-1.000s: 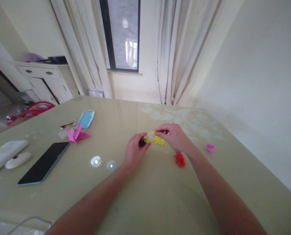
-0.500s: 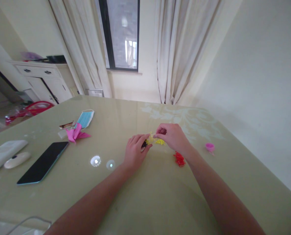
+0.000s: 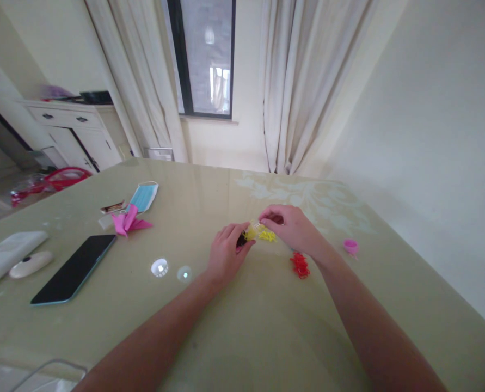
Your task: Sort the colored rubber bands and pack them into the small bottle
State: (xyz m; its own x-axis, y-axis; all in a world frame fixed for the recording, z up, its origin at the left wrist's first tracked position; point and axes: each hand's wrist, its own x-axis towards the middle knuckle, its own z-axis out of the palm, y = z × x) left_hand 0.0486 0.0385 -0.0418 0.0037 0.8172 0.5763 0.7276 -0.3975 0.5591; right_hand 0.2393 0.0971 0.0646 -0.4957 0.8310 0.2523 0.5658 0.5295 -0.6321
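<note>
My left hand (image 3: 228,251) is curled around a small clear container (image 3: 252,228), which lies tilted with its far end toward my right hand. Yellow and black bits show inside it; the near part is hidden by my fingers. Against that far end are the fingertips of my right hand (image 3: 285,224), pinched together; whatever is between them is too small to make out. A loose pile of small yellow bands (image 3: 267,234) lies on the table just under the right fingers. Closer to me, beside the right wrist, is a heap of small red bands (image 3: 300,265).
A tiny pink cup (image 3: 350,246) stands at the right on the glossy table (image 3: 242,337). To the left lie a phone (image 3: 74,269), a white oval case (image 3: 31,264), a white box (image 3: 9,258), a folded pink paper shape (image 3: 128,221) and a blue face mask (image 3: 143,197).
My right fingers have shifted slightly at the container's far end, and more of the yellow pile shows. My left hand keeps its hold. The view has moved a little.
</note>
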